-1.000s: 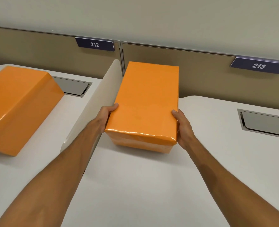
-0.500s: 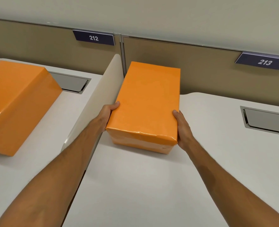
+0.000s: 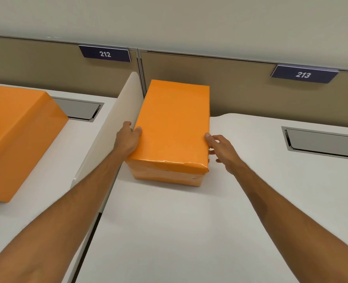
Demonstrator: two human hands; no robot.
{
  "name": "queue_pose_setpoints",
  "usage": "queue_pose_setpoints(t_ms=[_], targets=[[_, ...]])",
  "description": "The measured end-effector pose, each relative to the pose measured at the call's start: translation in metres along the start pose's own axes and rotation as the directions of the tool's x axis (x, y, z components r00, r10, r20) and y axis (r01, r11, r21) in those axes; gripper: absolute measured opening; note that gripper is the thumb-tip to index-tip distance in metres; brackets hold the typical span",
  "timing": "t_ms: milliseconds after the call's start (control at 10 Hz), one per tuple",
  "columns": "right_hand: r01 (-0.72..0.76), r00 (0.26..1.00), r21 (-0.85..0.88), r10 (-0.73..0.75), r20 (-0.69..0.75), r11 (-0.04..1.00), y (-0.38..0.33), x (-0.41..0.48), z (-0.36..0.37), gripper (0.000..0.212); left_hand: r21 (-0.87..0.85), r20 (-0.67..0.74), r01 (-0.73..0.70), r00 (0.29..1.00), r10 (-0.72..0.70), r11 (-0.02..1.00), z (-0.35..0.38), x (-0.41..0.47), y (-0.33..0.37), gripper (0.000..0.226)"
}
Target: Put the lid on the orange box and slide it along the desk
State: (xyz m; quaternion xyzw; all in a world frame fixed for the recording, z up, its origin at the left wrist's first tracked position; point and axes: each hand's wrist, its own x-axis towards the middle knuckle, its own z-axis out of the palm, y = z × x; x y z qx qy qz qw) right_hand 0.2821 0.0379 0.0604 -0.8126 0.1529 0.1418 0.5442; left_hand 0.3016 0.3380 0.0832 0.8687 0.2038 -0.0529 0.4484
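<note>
At the back-left corner of the right worktop [image 3: 189, 231], head view: orange box [image 3: 167, 176] sits with its lid [image 3: 174, 123] already on, far end close to the back panel [image 3: 240, 88], left side just beside the white divider [image 3: 111, 127]. Lid's near edge looks crumpled and overhangs the base a little.

Left hand [image 3: 128, 139] is pressed against the lid's left edge, thumb on top, squeezed between box and divider; grip closed on the lid side. Right hand [image 3: 222, 150] is at the right edge, thumb touching the lid corner, other fingers spread and apart from the box wall; grip loose, not clamped.

Lidding judged done; sliding is the step in hand.

Risks, as judgement:
- One-sided push from the left hand with the right barely on could twist the box.
- Pushing on the lid, not the base, could shift or pop the lid, given the crumpled edge.
- Little room at the back and left: box could jam on panel or divider, left knuckles pinched.

A second orange box [image 3: 15, 135] lies on the left worktop [image 3: 46, 201], well apart.
</note>
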Motion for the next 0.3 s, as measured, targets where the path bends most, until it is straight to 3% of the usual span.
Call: queue_pose_setpoints(t_ms=[200, 300], targets=[[0.171, 0.975, -0.322, -0.207, -0.08, 0.931, -0.003, -0.018, -0.03, 0.055, 0.239, -0.009, -0.249, 0.966, 0.259, 0.939, 0.011, -0.031, 0.012, 0.072], [0.214, 0.95, -0.442, -0.291, -0.115, 0.871, -0.004, -0.027, -0.05, 0.052, 0.353, 0.023, -0.373, 0.92, 0.391, 0.858, 0.021, -0.048, 0.022, 0.074]])
